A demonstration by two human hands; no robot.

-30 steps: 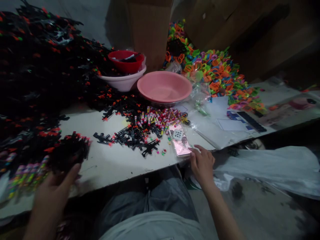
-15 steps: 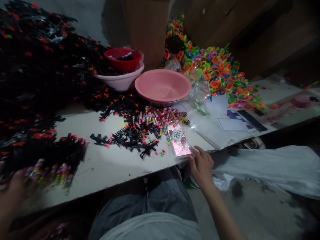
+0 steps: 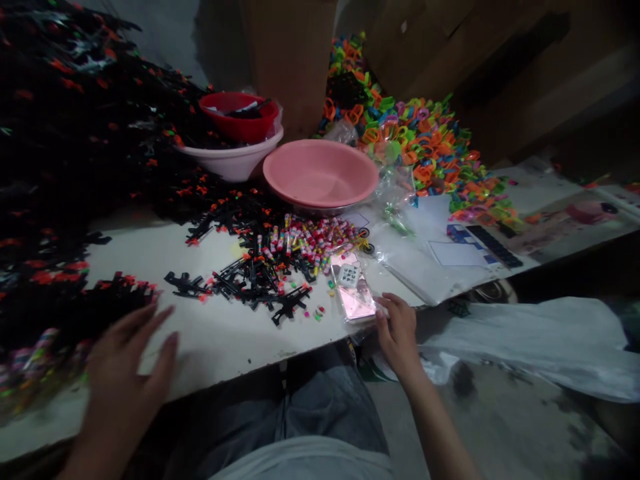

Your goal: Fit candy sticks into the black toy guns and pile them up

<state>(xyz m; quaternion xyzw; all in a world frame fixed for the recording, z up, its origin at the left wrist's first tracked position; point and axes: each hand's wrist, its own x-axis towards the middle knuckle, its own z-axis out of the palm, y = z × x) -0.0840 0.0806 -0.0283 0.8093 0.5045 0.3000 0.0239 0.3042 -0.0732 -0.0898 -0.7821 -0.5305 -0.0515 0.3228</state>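
My left hand is slightly blurred above the front left of the white table, its fingers spread and nothing visible between them. Beside it are a row of black toy guns and several small tubes with colourful wrappers. At the table's front edge, my right hand has its fingers loosely extended, the tips by the lower right corner of a shiny pink phone with a white lettered piece on its back. Whether they touch it I cannot tell. Left of the phone lie loose black toy guns.
A large heap of black toy guns rises at left. Behind the pile of wrapped tubes sit a pink basin and a red bowl stacked on a paler one. Bright plastic pieces and plastic sheets lie right.
My left hand has moved right from the wrapped tubes at the left edge, with its fingers now spread. My right hand stays by the phone. The whole view has shifted slightly.
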